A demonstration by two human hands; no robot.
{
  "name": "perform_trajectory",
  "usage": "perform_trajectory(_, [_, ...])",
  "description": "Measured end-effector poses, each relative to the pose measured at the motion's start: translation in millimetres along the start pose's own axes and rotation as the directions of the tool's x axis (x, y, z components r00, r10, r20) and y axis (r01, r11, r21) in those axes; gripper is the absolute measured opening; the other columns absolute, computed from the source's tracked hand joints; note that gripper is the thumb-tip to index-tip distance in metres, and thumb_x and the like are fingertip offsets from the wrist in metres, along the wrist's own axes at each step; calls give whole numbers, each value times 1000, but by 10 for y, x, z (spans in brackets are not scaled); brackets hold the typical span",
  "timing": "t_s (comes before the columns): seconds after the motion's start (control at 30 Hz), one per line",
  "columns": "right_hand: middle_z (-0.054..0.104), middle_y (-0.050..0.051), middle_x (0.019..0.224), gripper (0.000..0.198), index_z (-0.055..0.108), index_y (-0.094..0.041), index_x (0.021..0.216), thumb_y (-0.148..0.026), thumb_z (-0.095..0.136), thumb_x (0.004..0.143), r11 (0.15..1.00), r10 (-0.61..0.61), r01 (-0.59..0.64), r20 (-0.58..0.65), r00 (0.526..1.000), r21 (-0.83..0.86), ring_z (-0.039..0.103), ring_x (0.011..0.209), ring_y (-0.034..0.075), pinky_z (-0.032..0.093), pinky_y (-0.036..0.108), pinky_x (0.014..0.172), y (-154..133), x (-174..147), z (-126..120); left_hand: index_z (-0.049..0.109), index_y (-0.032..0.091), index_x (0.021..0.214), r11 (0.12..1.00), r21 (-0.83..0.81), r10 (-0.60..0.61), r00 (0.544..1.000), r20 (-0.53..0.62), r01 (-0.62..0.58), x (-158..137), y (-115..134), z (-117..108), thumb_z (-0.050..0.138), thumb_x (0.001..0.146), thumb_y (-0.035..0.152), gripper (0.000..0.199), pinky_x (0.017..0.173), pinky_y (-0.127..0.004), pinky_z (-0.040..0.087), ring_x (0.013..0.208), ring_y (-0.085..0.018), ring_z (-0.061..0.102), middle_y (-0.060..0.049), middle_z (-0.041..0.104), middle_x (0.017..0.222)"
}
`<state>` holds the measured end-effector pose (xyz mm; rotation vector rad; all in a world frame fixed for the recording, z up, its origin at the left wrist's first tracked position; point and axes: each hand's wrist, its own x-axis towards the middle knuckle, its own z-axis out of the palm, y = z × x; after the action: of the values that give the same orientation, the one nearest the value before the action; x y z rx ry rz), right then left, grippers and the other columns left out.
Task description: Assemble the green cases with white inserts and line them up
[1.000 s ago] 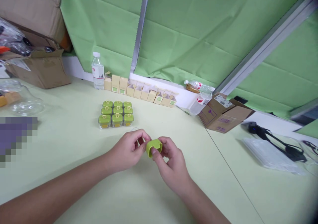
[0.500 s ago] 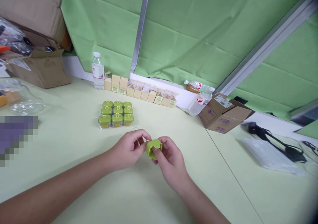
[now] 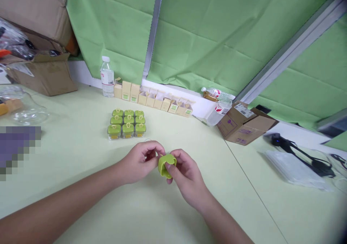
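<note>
Over the pale table (image 3: 189,139), I hold a hollow green lid (image 3: 164,161) between both hands. My right hand (image 3: 187,177) grips its right side, with the thumb pressed into the open hollow and the fingers behind. My left hand (image 3: 145,161) pinches at the lid's left edge; a small pale bit shows at those fingertips, too small to make out. Beyond my left hand stand several small clear jars (image 3: 128,130) in tight rows, with green lids and yellow loops on top. The far side of the held lid is hidden.
Small beige cartons (image 3: 150,99), several with raised flaps, line the wall beside an upright water bottle (image 3: 107,78). At right are a cardboard box (image 3: 241,126), bottles (image 3: 218,112), a plastic bag (image 3: 295,170) and black cables (image 3: 303,157). Boxes (image 3: 45,74) stand at left.
The lid has turned a little in my fingers and moved slightly left and down, showing more of its top. Both hands keep their grip; the jars and cartons have not moved.
</note>
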<state>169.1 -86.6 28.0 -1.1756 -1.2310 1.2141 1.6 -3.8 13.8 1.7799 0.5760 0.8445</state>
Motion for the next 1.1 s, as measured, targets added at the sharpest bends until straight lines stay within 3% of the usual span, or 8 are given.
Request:
perform_trajectory(0.17, [61, 0, 78, 26, 56, -21, 89, -43, 70, 86, 998, 25, -31, 121, 992, 47, 56, 65, 13, 49, 27, 57, -41, -7, -39, 60, 16, 81, 989, -143, -36, 998, 60, 44, -2, 8, -8, 55, 83, 15, 5, 61, -25, 41, 65, -11, 50, 1, 56, 72])
perform_trajectory(0.37, [61, 1, 77, 24, 56, -20, 90, -41, 67, 90, 1000, -2, -3, 155, 988, 29, 56, 65, 13, 46, 27, 58, -23, -14, -63, 58, 16, 78, 971, -228, -59, 994, 93, 79, 10, 34, -7, 56, 83, 15, 6, 60, -24, 40, 65, -11, 48, 2, 51, 70])
perform_trajectory(0.53, [61, 1, 77, 22, 57, -19, 91, -39, 66, 91, 1000, -3, 1, 144, 990, 14, 56, 65, 13, 46, 27, 59, -37, -24, -58, 57, 15, 79, 973, -218, -43, 990, 133, 72, 23, 48, -26, 58, 86, 16, 6, 60, -23, 38, 64, -9, 45, 3, 49, 70])
perform_trajectory(0.8, [61, -1, 75, 25, 57, -19, 85, -38, 74, 84, 994, 55, -62, 86, 995, 88, 56, 63, 12, 50, 26, 56, -20, -4, -8, 52, 17, 86, 955, -268, -56, 967, 248, 124, 13, -14, -71, 61, 90, 23, 12, 63, -24, 43, 69, -11, 55, 1, 54, 77])
perform_trajectory(1.1, [61, -1, 73, 24, 57, -19, 83, -36, 73, 83, 992, 72, -81, 88, 994, 98, 56, 62, 11, 50, 26, 55, -32, 1, -26, 50, 17, 83, 974, -201, -63, 975, 211, 107, 2, -29, -40, 63, 89, 25, 16, 59, -23, 41, 66, -10, 52, 1, 55, 78])
